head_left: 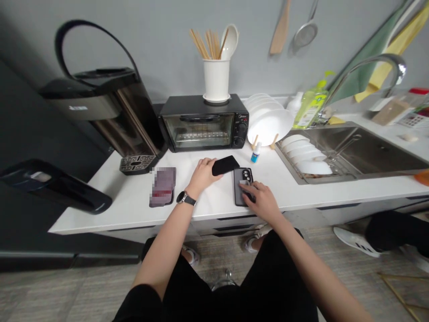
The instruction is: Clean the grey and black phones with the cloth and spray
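Observation:
My left hand [203, 174], with a black watch [186, 198] at its wrist, grips the left end of a flat black phone [225, 165] just over the white counter. Beside it lies a dark phone case [238, 192] with round camera holes at its top right. The fingers of my right hand [261, 199] are over the case, holding a small greyish piece [244, 183] too indistinct to name. A small white and blue bottle [255, 153] stands behind the case. Left of my left hand lies another phone [163, 185], its screen pixelated.
Behind are a toaster oven [201, 129], a utensil holder [216, 80] on it and plates [268, 125] in a rack. A water dispenser [134, 112] and a dark cylindrical device [73, 194] stand left. The sink [378, 152] is right. Another person's shoe [355, 241] shows below.

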### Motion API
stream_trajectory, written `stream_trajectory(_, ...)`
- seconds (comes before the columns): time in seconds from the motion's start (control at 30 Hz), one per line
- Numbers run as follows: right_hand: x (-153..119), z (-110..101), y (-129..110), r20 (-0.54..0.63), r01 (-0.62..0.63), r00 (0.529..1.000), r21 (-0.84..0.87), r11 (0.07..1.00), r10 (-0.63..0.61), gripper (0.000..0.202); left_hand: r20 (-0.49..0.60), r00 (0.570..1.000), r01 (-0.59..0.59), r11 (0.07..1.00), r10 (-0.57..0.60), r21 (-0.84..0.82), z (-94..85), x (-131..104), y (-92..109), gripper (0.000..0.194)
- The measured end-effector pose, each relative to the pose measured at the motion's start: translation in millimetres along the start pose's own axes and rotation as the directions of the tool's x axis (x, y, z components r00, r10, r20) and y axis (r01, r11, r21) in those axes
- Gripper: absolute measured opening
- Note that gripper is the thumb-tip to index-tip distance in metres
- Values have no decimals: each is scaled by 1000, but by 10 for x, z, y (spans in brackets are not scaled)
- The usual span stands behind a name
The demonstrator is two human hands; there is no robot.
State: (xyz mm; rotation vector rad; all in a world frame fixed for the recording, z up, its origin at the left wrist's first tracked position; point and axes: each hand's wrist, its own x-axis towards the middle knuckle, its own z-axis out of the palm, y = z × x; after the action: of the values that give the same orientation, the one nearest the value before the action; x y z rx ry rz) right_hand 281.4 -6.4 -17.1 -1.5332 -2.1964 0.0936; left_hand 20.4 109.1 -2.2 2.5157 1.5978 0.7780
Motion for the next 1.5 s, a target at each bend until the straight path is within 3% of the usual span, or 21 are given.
stream_trajectory(0.17, 389, 77, 196, 30, 17, 999, 37, 999, -18, 48, -56, 996, 65, 998, -64, 25, -83, -116, 0, 66)
stream_trajectory(0.37, 831, 238, 154, 48, 71, 996, 94, 993, -76, 54, -127, 980, 155, 988, -151, 16, -184, -216, 1, 51)
stream_trajectory(0.63, 882, 307, 294, 19, 103, 994, 225, 969, -110, 51, -171, 966, 194, 981, -192, -1, -228, -296, 11, 59)
stream_trajectory(0.77, 889, 282, 261, -40, 120, 993, 306, 945, -113, 41, -212, 926, 261, 936, -311, -235, -357, -477, 55, 61)
stream_trajectory(0.8, 879, 250, 234, -75, 116, 992, 324, 939, -96, 39, -190, 915, 278, 896, -357, -345, -394, -520, 87, 61)
stream_trajectory(0.87, 836, 152, 174, -162, 116, 985, 408, 906, -53, 46, -40, 916, 299, 746, -399, -596, -454, -595, 182, 60)
stream_trajectory(0.97, 736, -27, 115, -238, 170, 971, 588, 791, -32, 56, 332, 911, 402, 357, -243, -843, -487, -675, 366, 58)
stream_trajectory(1.07, 635, -156, 128, -217, 161, 976, 680, 715, -14, 48, 539, 842, 539, 17, -26, -842, -468, -721, 519, 60)
stream_trajectory(1.13, 570, -184, 161, -129, 21, 987, 700, 714, 97, 54, 578, 814, 580, -98, 58, -808, -441, -742, 579, 66)
stream_trajectory(1.17, 536, -182, 179, -76, -64, 984, 695, 716, 162, 57, 573, 816, 577, -108, 68, -809, -421, -752, 597, 69)
stream_trajectory(1.2, 503, -172, 195, -30, -140, 975, 683, 716, 219, 59, 557, 829, 560, -84, 53, -824, -396, -762, 608, 71)
stream_trajectory(1.27, 438, -134, 220, 22, -232, 957, 651, 723, 288, 62, 491, 870, 493, 49, -46, -868, -326, -785, 621, 77)
stream_trajectory(1.37, 369, -75, 238, 66, -299, 944, 582, 756, 323, 65, 300, 931, 359, 374, -207, -855, -200, -825, 625, 101)
stream_trajectory(1.43, 355, -52, 246, 94, -332, 938, 520, 787, 334, 64, 145, 967, 246, 622, -209, -744, -142, -852, 623, 105)
stream_trajectory(1.5, 364, -46, 252, 111, -352, 934, 450, 821, 340, 61, 58, 987, 155, 814, -148, -560, -125, -876, 622, 94)
